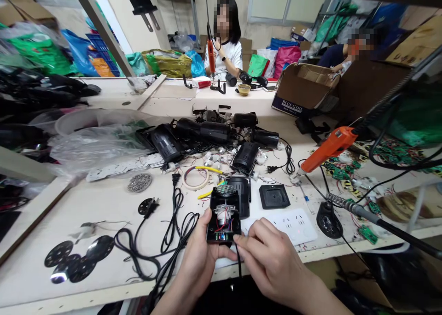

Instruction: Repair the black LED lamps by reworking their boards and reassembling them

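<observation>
1. Holds an opened black motor housing [223, 216] over the front of the bench [110, 200] in the half-curled, partly hidden left hand [200, 250].
2. Bunches the right hand [264, 250] at its lower right corner (cannot tell whether pinching the black cord [239, 262]).
3. Hides part of another housing [245, 196] behind.

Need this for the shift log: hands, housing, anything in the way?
Left hand holding open housing. Right hand at its near right corner, grip unclear. Nothing blocking its open face; power strip just beyond right hand.
</observation>
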Demonstrator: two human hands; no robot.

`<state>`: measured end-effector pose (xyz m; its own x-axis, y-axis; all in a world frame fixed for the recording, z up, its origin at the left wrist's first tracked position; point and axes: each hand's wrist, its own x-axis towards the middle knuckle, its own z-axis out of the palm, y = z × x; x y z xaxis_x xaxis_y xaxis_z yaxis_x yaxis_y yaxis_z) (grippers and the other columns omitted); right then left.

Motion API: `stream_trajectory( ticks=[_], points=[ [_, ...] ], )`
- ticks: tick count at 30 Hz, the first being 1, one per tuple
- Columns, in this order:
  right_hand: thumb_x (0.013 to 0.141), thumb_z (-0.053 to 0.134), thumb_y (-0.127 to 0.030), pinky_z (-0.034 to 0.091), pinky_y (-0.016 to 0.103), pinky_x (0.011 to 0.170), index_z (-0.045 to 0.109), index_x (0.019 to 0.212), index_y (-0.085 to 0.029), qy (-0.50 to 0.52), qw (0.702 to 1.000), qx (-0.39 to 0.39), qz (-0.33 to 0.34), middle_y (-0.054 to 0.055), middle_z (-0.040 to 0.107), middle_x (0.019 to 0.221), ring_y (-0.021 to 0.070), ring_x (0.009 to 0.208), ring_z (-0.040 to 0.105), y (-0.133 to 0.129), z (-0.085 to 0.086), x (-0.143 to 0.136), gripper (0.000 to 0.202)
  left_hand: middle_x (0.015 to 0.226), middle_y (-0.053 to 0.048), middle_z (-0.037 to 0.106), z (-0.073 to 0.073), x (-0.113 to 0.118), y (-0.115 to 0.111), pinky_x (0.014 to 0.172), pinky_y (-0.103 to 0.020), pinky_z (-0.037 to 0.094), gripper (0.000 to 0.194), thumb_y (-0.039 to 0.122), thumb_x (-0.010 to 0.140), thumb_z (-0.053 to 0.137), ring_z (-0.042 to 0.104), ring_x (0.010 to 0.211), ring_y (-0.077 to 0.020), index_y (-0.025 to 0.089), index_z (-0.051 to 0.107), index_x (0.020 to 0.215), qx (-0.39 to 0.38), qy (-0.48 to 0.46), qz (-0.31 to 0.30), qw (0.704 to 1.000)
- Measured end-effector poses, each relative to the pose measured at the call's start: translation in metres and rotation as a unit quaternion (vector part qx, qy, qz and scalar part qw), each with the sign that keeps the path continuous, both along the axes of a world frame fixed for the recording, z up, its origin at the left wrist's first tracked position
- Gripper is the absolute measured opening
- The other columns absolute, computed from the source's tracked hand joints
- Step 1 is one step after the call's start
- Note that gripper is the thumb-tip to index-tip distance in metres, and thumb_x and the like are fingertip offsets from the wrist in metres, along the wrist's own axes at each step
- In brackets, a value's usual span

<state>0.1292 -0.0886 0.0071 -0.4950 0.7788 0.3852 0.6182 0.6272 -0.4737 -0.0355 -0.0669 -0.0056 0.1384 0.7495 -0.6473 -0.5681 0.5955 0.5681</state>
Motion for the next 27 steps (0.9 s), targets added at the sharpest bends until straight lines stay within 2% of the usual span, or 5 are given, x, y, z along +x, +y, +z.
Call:
stream_trajectory(
  ticks=[4, 11, 19, 25, 27],
  points=[
    [0.092, 0.042, -0.010, 0.037, 0.029, 0.055, 0.064, 0.106, -0.013, -0.039, 0.999, -0.002, 0.028, 0.006, 0.052, 0.078, 0.0199, 0.073, 0.047, 0.000, -0.001, 0.003, 0.027, 0.087, -0.015, 0.071, 0.000, -0.004, 0.002, 0.030, -0.026, 0.049, 0.040, 0.038, 0.099, 0.037, 0.067, 0.059, -0.0228, 0.007, 0.058, 0.115, -0.010, -0.040, -0.020, 0.999],
    [0.090, 0.040, -0.006, 0.044, 0.029, 0.058, 0.060, 0.118, -0.012, -0.043, 0.999, 0.010, 0.025, 0.009, 0.055, 0.084, 0.0208, 0.078, 0.050, 0.003, -0.009, 0.002, 0.035, 0.086, -0.019, 0.072, 0.006, -0.006, 0.007, 0.052, -0.036, 0.061, 0.043, 0.038, 0.100, 0.036, 0.069, 0.066, -0.0250, 0.003, 0.061, 0.108, -0.012, -0.055, -0.014, 0.998],
    [0.089, 0.040, -0.003, 0.052, 0.031, 0.062, 0.064, 0.117, -0.015, -0.026, 0.997, -0.044, 0.050, 0.008, 0.056, 0.087, 0.0205, 0.080, 0.055, 0.014, 0.001, 0.005, 0.039, 0.095, -0.020, 0.071, 0.003, -0.013, 0.005, 0.055, -0.038, 0.062, 0.040, 0.037, 0.098, 0.041, 0.070, 0.069, -0.0255, 0.004, 0.062, 0.109, -0.009, -0.049, -0.001, 0.999],
    [0.091, 0.054, -0.016, 0.054, 0.044, 0.088, 0.059, 0.124, -0.017, -0.007, 0.996, -0.077, -0.036, 0.013, 0.053, 0.114, 0.0254, 0.107, 0.054, 0.060, -0.007, 0.025, 0.033, 0.092, -0.017, 0.071, 0.005, -0.020, 0.000, 0.053, -0.039, 0.063, 0.038, 0.039, 0.097, 0.047, 0.071, 0.077, -0.0291, 0.007, 0.060, 0.111, -0.017, -0.032, 0.006, 0.999],
    [0.083, 0.071, -0.029, 0.048, 0.052, 0.098, 0.053, 0.132, -0.022, -0.053, 0.989, -0.129, -0.055, 0.014, 0.044, 0.131, 0.0314, 0.125, 0.045, 0.074, -0.013, 0.025, 0.053, 0.092, -0.017, 0.071, 0.006, -0.024, -0.003, 0.053, -0.038, 0.063, 0.037, 0.038, 0.097, 0.046, 0.071, 0.078, -0.0291, 0.007, 0.060, 0.111, -0.019, -0.032, 0.009, 0.999]
  ],
)
